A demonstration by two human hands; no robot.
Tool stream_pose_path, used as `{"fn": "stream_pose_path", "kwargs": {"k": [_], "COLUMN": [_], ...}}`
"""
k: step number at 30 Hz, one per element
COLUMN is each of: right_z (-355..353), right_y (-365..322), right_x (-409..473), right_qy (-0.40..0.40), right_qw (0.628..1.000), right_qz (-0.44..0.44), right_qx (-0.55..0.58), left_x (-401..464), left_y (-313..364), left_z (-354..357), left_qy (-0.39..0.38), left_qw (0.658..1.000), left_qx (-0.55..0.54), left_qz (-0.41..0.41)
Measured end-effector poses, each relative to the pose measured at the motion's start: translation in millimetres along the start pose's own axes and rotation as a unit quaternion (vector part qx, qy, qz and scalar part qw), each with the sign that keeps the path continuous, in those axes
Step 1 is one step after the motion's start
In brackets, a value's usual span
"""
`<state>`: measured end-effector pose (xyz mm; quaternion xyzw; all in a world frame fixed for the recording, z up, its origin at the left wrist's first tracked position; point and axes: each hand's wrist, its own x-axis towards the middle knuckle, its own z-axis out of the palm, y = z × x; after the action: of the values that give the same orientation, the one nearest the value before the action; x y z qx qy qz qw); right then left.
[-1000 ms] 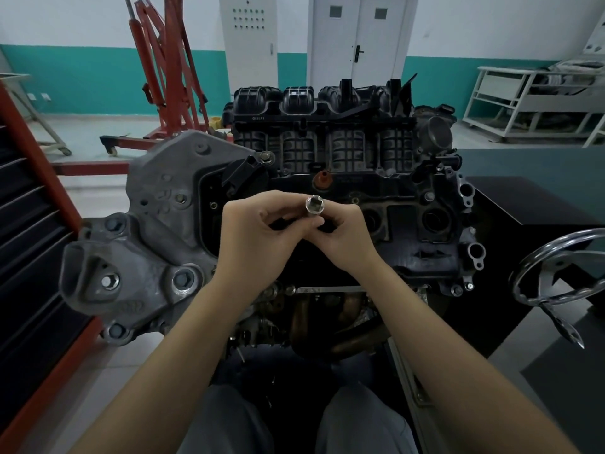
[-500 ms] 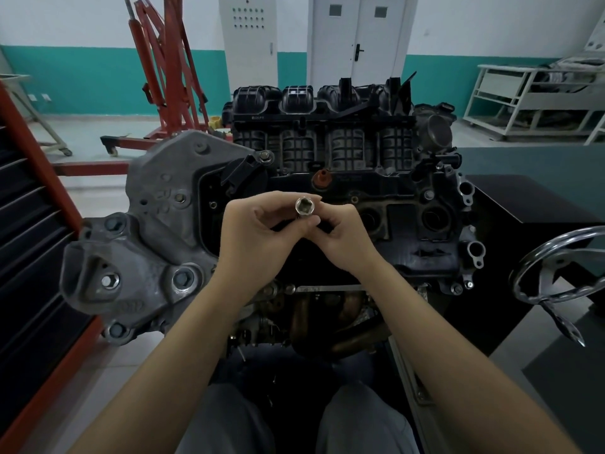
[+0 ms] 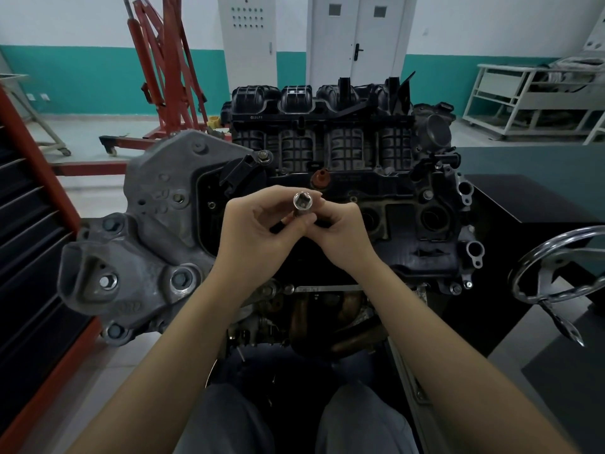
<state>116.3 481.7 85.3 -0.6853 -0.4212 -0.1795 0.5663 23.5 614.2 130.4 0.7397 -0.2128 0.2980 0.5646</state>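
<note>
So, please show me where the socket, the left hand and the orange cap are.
socket point(image 3: 302, 202): head view, on its open end that faces the camera.
left hand point(image 3: 258, 235): head view, on the back of the hand.
orange cap point(image 3: 321, 178): head view, on its top.

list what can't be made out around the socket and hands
Head view only:
socket: lower end hidden by the fingers of the left hand and right hand.
dark piece beneath it: too little shows to name.
handwheel: cut off by the right edge.
</note>
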Motion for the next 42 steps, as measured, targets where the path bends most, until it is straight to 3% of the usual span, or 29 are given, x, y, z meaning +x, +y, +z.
{"fn": "stream_pose_path", "kwargs": {"k": [5,8,11,17,21,24,29,33,37,42], "right_z": [-0.1,-2.0,-1.4,0.0,-1.2,0.2,0.4,-1.6,-0.7,-0.8], "right_y": [-0.4,-2.2,-1.1,0.1,-2.0,-0.3,1.1,-2.7,-2.5,-2.3], "right_x": [0.5,0.0,-0.9,0.8,-0.4,0.1,0.4,0.0,0.2,0.2], "right_qy": [0.007,-0.031,-0.009,0.011,-0.024,-0.003,0.006,-0.023,0.007,0.012], "right_qw": [1.0,0.999,1.0,1.0,0.999,1.0,1.0,1.0,1.0,1.0], "right_qz": [0.002,-0.014,-0.01,0.004,-0.026,-0.01,0.01,-0.013,0.002,0.014], "right_qx": [0.0,-0.013,-0.001,0.008,-0.001,-0.002,0.002,0.002,0.004,0.002], "left_x": [-2.0,-2.5,-0.4,0.2,-1.1,-0.2,-1.2,-1.4,0.0,-0.6], "left_y": [2.3,3.9,5.2,5.0,4.9,2.6,0.3,-1.5,-2.4,-1.9], "left_z": [2.4,-0.1,-2.3,2.3,1.0,-0.3,4.6,3.4,-0.1,4.4], "left_qy": [0.054,0.019,-0.024,0.042,0.005,-0.013,0.057,0.032,0.001,0.067], "left_qw": [0.996,0.998,0.999,0.997,1.0,1.0,0.996,0.999,1.0,0.996], "left_qx": [0.072,0.055,0.012,0.065,0.006,-0.014,0.068,0.007,-0.019,0.06], "left_qz": [-0.005,0.001,-0.017,-0.004,-0.01,-0.019,-0.004,-0.013,-0.022,0.005]}}
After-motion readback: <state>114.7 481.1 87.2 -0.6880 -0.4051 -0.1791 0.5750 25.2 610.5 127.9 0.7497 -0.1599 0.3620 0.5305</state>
